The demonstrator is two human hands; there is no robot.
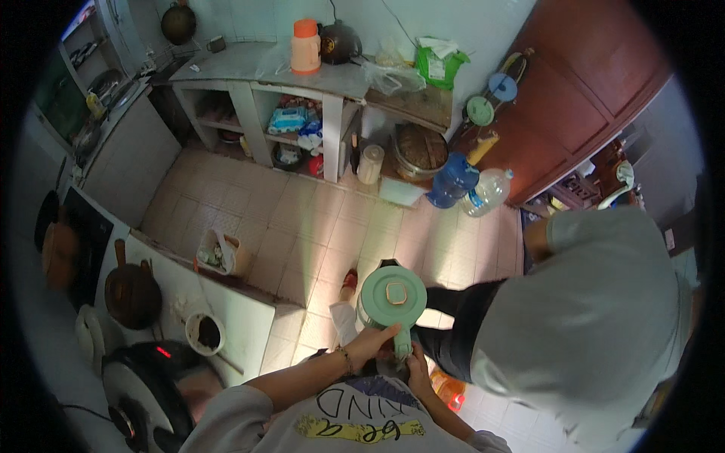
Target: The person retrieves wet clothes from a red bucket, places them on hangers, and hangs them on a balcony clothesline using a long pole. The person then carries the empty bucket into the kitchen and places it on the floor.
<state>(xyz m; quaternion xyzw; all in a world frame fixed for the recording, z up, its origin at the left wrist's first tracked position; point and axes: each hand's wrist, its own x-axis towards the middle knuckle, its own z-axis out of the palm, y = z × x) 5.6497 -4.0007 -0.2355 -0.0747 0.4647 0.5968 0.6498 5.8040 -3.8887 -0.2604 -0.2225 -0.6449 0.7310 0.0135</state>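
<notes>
A green lidded jug point(392, 297) is held upright in front of my body, its spout pointing away from me and its handle towards me. My left hand point(374, 346) grips the jug at the upper part of its handle. Just right of the handle, my right hand point(418, 368) is closed around something grey at my waist; what it is, and whether this hand also bears on the jug, I cannot tell.
A person point(578, 317) stands close on the right. A counter point(249, 334) at the left bears a rice cooker point(164, 390), a white cup point(205, 334) and pans. A waste bin point(220, 253) stands on the tiled floor. Large bottles point(453, 180) stand near the door; an orange bottle point(448, 389) is by my right side.
</notes>
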